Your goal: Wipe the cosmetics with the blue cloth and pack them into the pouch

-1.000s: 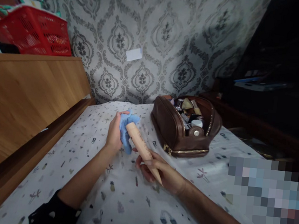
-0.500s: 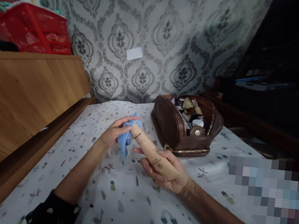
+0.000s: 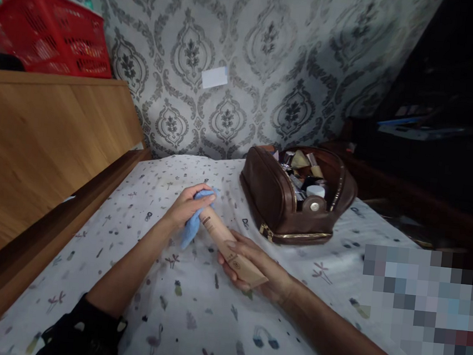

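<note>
A beige squeeze tube (image 3: pixel 218 232) with small dark print lies slanted across the middle of the head view. My right hand (image 3: pixel 253 263) is closed around its wide, flat end. At the narrow upper end, my left hand (image 3: pixel 187 205) pinches a light blue cloth (image 3: pixel 192 230) wrapped over the tip, so that end is hidden. Part of the cloth hangs down below my left fingers. Behind my right hand stands a brown leather toiletry bag (image 3: pixel 269 189), unzipped, with several cosmetic items and a white-lidded jar (image 3: pixel 315 192) inside.
Beneath everything is a white patterned sheet (image 3: pixel 181 320) on a bed. A wooden headboard (image 3: pixel 56 138) runs along the left, with a red plastic basket (image 3: pixel 50 31) on top. Patterned wallpaper (image 3: pixel 233 37) covers the wall behind. The right-hand area is dark, and one patch is pixelated.
The tube and my right hand have shifted a little left and the tube has turned slightly. My left thumb and the cloth now cover the tip more closely, and the cloth's folds have changed.
</note>
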A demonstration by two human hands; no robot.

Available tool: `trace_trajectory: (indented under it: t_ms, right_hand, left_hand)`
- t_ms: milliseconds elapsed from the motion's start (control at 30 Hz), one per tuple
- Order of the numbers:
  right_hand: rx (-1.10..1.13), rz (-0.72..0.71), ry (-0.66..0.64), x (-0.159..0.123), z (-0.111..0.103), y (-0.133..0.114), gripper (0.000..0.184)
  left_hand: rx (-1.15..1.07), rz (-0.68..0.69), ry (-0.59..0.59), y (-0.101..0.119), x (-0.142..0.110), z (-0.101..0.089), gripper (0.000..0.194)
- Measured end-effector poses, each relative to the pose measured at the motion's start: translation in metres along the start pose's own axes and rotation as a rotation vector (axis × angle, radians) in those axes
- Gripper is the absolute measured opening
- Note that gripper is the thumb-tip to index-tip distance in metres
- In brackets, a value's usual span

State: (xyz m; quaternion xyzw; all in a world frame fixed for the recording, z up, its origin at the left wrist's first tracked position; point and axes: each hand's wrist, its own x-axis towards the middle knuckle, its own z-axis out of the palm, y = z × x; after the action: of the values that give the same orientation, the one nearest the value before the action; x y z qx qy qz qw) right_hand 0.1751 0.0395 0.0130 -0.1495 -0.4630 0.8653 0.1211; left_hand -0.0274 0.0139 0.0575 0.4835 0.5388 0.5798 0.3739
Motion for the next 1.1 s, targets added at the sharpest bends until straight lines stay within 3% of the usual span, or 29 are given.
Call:
trace_trajectory:
  t_ms: [133,333,600,833,1000,1100]
  right_hand:
    - [-0.07,-0.021,0.039,0.0,0.002,0.002,0.048]
    - [-0.345,-0.16,0.159,0.007,-0.005,0.011,0.053]
    - [0.052,-0.025,-0.011,0.001,-0.002,0.003,0.055]
    - [0.287,0.08,-0.183,0.001,-0.011,0.006,0.035]
    - [0.347,0.117,-0.206,-0.003,-0.01,0.001,0.044]
    - [0.37,0.108,-0.201,-0.002,-0.01,0.001,0.044]
  left_hand:
    - [0.002,-0.015,0.064,-0.003,0.002,0.001,0.035]
    - [0.094,0.021,0.114,-0.007,0.003,0.002,0.03]
    - [0.021,0.151,0.141,-0.002,-0.001,0.007,0.029]
    - [-0.13,0.177,0.204,0.007,-0.005,0.015,0.034]
    - [-0.262,0.134,0.298,0.004,-0.008,0.028,0.04]
    - [-0.292,0.037,0.283,-0.002,-0.011,0.035,0.051]
